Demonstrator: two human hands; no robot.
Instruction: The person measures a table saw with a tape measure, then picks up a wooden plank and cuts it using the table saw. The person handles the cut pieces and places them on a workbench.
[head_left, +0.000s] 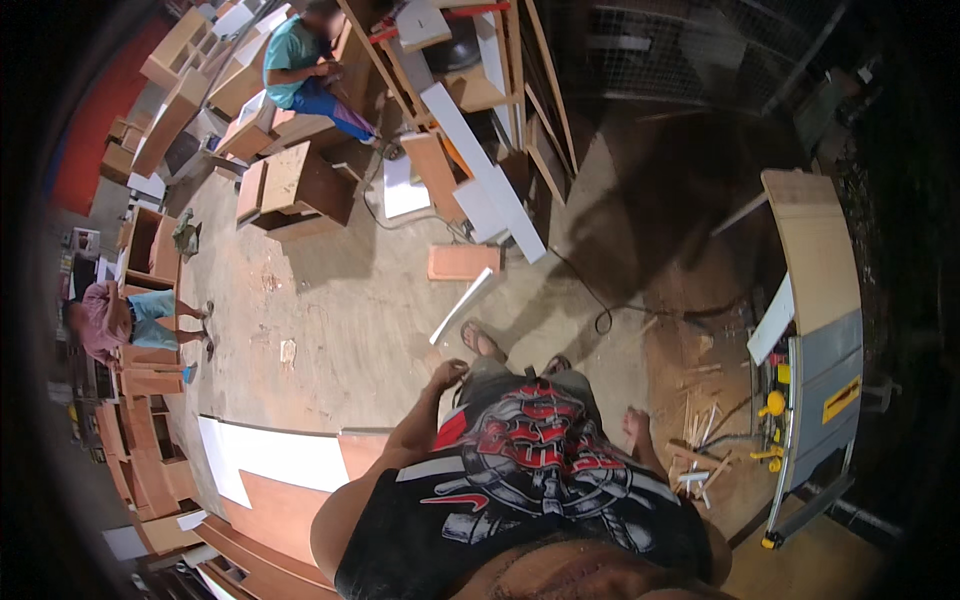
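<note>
Head: brown panel [463, 262] beside white strip [461, 306]

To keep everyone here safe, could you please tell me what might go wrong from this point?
The white strip lies on the floor just ahead of the person's feet, so it could be stepped on. The dark cable looping on the floor might catch a foot. The wood offcuts strewn near the grey machine table could shift underfoot.
</note>
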